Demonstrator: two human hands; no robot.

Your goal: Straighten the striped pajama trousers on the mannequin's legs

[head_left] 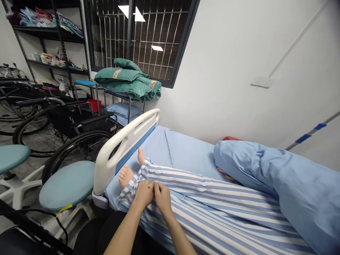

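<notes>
Blue-and-white striped trousers (202,180) cover two legs lying along the bed, with the bare feet (125,176) showing at the footboard end. My left hand (144,194) is closed on the trouser leg near the ankle of the closer leg. Right beside it, my right hand (162,199) is closed on the same cloth, its thumb side touching my left hand. The fingertips of both hands are partly hidden. A blue quilt (287,177) lies bunched over the upper body, and part of a hand (225,173) shows at its edge.
A white footboard (124,138) closes the bed's left end. Beyond it stand wheelchairs (87,131), round stools (67,184) and a rack holding green folded quilts (127,81). The blue bed sheet (186,147) meets a white wall (225,71).
</notes>
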